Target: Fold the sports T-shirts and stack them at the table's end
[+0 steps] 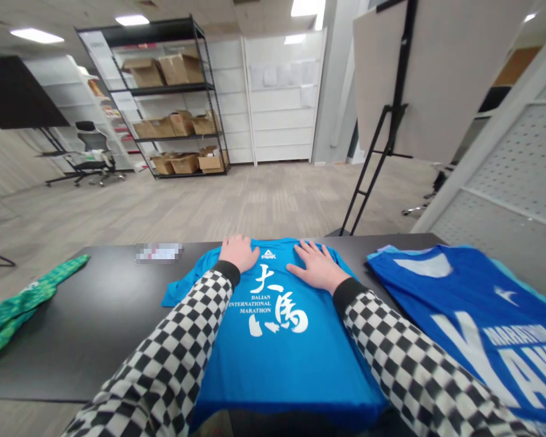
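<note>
The left hand (pixel 239 254) is resting flat near the collar of a bright blue short-sleeved T-shirt (pixel 273 358) printed with white "Dalian International Marathon" lettering, its fingers (pixel 237 241) lying close together, while the right hand (pixel 316 267) is pressing on the chest with its fingers (pixel 307 247) spread apart. The T-shirt is lying flat at the lower centre of the frame on a black tabletop (pixel 95 328), between a darker blue printed garment (pixel 464 291) at the right edge and a crumpled green cloth (pixel 13 315) at the left edge. Black metal shelving (pixel 164 89) is standing at the upper left, holding cardboard boxes (pixel 177 70).
</note>
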{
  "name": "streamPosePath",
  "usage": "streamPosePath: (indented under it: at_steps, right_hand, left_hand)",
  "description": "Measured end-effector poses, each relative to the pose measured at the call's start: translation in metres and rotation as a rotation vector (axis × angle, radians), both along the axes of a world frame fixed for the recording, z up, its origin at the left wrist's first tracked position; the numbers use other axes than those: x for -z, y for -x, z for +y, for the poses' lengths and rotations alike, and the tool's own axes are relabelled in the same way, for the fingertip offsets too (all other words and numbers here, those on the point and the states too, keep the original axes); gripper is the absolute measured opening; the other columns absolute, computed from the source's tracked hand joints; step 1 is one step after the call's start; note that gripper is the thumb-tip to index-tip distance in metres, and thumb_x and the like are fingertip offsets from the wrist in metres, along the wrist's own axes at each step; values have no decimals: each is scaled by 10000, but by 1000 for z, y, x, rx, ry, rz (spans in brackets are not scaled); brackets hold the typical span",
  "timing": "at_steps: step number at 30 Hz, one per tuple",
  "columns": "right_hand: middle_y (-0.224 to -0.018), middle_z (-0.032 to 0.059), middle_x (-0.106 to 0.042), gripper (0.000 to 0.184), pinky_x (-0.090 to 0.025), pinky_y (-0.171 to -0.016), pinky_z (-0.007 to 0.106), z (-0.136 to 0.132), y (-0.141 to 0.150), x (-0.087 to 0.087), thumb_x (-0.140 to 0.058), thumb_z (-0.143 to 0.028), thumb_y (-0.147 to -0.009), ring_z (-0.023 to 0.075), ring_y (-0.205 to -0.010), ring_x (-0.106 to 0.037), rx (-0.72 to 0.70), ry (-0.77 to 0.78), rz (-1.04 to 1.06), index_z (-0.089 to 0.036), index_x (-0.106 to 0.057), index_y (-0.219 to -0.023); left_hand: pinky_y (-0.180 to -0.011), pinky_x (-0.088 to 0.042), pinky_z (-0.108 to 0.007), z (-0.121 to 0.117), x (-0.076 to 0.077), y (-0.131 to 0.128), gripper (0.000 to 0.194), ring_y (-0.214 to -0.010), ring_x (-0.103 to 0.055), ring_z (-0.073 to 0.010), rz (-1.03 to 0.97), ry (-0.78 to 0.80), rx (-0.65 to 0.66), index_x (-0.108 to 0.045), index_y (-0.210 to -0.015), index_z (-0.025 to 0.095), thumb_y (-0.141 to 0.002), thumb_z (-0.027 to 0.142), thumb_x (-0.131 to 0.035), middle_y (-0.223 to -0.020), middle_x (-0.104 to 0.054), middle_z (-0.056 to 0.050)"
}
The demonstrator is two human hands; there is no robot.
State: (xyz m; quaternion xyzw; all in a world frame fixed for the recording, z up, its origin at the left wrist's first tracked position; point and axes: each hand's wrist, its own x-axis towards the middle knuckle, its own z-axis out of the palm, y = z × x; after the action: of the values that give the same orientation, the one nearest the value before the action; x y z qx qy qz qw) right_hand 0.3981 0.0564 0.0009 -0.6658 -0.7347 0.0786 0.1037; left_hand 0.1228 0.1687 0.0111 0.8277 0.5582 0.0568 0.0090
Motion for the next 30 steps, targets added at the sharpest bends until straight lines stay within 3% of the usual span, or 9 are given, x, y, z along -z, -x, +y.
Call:
streamPosePath:
  at_steps: [2, 4, 6, 10, 14, 22, 30]
  right_hand:
    - [-1845, 186, -388, 810, -177, -1402, 710, -4, 0, -1, -446, -715, -1126, 422, -1725, -323, -14, -82, -1, -185, -510, -1734]
    - [-1801, 184, -471, 682, -190, -1402, 701, -8, -1, -2, -462, -610, -1147, 408, -1685, -408, -36, -133, -12, -208, -572, -1686]
    - [-1775, 180, -510, 631, -197, -1396, 711, -13, -3, -2, -486, -577, -1144, 413, -1655, -454, -36, -124, -31, -230, -609, -1656]
    - [-1856, 172, -365, 789, -223, -1378, 744, -16, -8, 0, -490, -715, -1112, 450, -1712, -345, 37, 33, -49, -241, -509, -1743]
    - [-1907, 144, -215, 925, -163, -1397, 741, -14, -13, 5, -410, -817, -1093, 435, -1765, -198, 38, 133, -30, -251, -365, -1823]
    - [-1904, 174, -203, 962, -147, -1388, 752, -22, -3, 4, -340, -836, -1100, 454, -1768, -166, 14, 109, -25, -216, -332, -1836]
    - [-1882, 179, -291, 931, -173, -1390, 720, -27, 21, 2, -359, -832, -1108, 451, -1746, -251, -73, 34, 72, -205, -423, -1793]
  left_hand:
    - [-1386, -262, -645, -8, 15, -13, 695, -1663, -442, -408, -82, -34, 57, -588, -1656, 162, -1131, 556, -359, -1746, -536, -223]
    - [-1403, -208, -666, -12, 27, -18, 756, -1743, -297, -397, -109, 22, 86, -465, -1755, 193, -1138, 616, -356, -1855, -372, -187]
    - [-1400, -180, -698, -12, 32, -17, 801, -1761, -244, -407, -113, 45, 94, -417, -1786, 211, -1130, 669, -376, -1880, -311, -179]
    - [-1421, -141, -663, -10, 30, -12, 816, -1769, -227, -390, -153, -14, 168, -385, -1810, 234, -1136, 694, -361, -1894, -282, -148]
    - [-1419, -133, -682, -13, 32, -10, 869, -1774, -204, -396, -115, 85, 183, -391, -1814, 280, -1105, 781, -373, -1900, -263, -111]
    - [-1422, -144, -649, -19, 33, 1, 863, -1769, -229, -385, -112, 54, 186, -412, -1807, 299, -1097, 790, -394, -1895, -281, -102]
    - [-1419, -151, -649, -16, 35, 41, 861, -1774, -213, -373, -50, 59, 163, -366, -1825, 315, -1098, 776, -392, -1901, -247, -87]
